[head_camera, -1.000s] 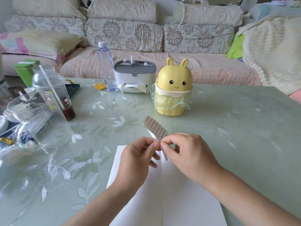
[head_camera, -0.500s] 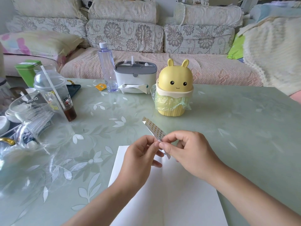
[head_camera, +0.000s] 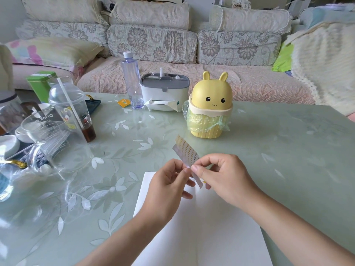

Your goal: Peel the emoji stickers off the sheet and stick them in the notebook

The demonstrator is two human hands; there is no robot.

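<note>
Together, left hand (head_camera: 169,186) and right hand (head_camera: 226,177) pinch the sticker sheet (head_camera: 186,152).

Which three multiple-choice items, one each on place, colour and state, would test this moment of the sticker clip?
1. Where does the yellow bunny bin stand relative to the tissue box?
A) on top of it
B) right of it in the view
C) behind it

2. What colour is the tin at the far left?
A) red
B) green
C) blue

3. How is the sticker sheet held?
A) lying flat, untouched
B) crumpled in one fist
C) pinched between both hands

Key:
1 B: the bin stands beside the box's right end.
2 B: the tin's sides are green.
3 C: the left hand and the right hand each pinch the sheet's lower part, holding it up above the notebook.
</note>
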